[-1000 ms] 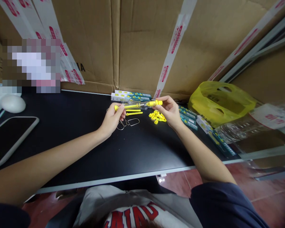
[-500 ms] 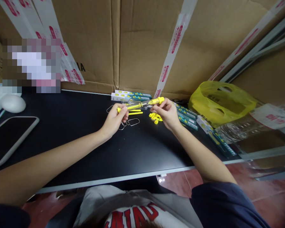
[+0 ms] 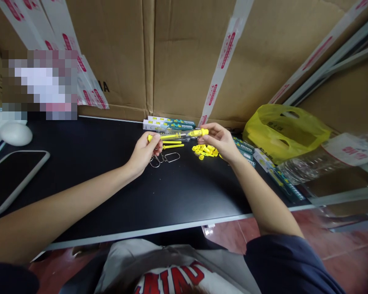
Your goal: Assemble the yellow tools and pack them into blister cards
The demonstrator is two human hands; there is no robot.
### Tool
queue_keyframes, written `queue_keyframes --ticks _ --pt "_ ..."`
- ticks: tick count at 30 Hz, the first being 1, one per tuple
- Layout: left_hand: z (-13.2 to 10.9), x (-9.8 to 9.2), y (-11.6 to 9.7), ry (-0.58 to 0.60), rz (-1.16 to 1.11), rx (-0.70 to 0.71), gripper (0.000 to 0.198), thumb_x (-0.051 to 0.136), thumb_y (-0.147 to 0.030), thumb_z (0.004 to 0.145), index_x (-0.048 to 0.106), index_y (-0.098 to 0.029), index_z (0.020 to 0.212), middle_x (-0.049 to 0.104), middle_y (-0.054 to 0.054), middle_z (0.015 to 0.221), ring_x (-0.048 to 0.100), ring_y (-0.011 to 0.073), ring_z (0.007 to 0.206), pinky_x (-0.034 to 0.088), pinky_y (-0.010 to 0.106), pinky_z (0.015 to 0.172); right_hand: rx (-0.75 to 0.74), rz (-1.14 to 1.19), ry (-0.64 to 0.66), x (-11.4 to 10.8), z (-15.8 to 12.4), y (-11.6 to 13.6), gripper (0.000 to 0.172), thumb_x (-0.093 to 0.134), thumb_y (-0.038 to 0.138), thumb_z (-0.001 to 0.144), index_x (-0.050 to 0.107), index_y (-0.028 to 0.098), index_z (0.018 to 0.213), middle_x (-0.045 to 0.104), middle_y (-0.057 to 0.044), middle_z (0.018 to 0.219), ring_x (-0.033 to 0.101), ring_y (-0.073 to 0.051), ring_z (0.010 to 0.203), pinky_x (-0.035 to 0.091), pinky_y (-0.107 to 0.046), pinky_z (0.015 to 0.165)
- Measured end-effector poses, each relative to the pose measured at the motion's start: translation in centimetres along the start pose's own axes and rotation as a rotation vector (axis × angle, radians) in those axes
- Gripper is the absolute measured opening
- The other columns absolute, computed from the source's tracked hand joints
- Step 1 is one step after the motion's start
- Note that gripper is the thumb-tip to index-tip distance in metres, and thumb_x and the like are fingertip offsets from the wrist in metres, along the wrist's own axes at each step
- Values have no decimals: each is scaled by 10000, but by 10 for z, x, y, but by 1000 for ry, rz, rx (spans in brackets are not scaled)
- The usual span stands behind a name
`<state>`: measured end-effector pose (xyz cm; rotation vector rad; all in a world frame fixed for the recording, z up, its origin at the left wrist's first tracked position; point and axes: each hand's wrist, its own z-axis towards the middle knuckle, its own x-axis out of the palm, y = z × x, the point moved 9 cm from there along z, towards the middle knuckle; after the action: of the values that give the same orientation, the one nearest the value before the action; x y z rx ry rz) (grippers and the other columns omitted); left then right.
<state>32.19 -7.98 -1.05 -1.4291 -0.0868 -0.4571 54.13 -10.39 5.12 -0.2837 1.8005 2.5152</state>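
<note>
A tubular spring scale point(image 3: 185, 134), clear with yellow ends, is held nearly level above the black table. My left hand point(image 3: 145, 150) is closed on its left end, thumb along the yellow cap. At the other end, the thumb and fingers of my right hand point(image 3: 220, 141) pinch around the yellow cap. Yellow rods point(image 3: 173, 146) lie behind and below the tube. Bent metal wire hooks point(image 3: 171, 156) rest near my left hand. Beneath my right hand is a pile of small yellow plastic parts point(image 3: 205, 151). My fingers partly hide both ends of the scale.
Printed narrow boxes point(image 3: 168, 123) lie at the back, and more boxes point(image 3: 279, 175) at the right. A yellow plastic bag point(image 3: 285, 130) and a clear bottle point(image 3: 303, 169) stand at the right. A phone point(image 3: 15, 179) lies left. Large cartons point(image 3: 187, 61) wall off the back.
The spring scale has tilted from sloping up on the right to nearly level, and shifted slightly left. My right hand's fingers have changed position at its end, showing more yellow parts below.
</note>
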Motion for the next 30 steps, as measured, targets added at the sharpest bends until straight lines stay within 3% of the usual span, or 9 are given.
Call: queue_keyframes --ticks 12,18,30 --pt "0 -6 -4 -59 25 19 199 685 -319 794 582 -150 779 624 6 660 551 76 592 443 197 579 -108 -152 -17 -3 -3 13 378 804 395 675 661 197 963 688 -30 916 658 -142 824 576 -297 781" --pt "-1 -4 -4 -56 30 15 174 663 -296 812 570 -150 786 620 1 659 542 72 576 438 195 573 -217 -261 -31 -4 -5 23 309 787 394 696 694 231 941 597 -27 997 615 -148 885 569 -289 784" --pt "5 -5 -2 9 111 98 200 547 -334 900 486 -182 784 512 -45 636 509 62 546 440 181 538 -192 -261 26 5 -10 20 333 759 391 734 628 222 990 642 -26 995 626 -154 886 547 -301 829"
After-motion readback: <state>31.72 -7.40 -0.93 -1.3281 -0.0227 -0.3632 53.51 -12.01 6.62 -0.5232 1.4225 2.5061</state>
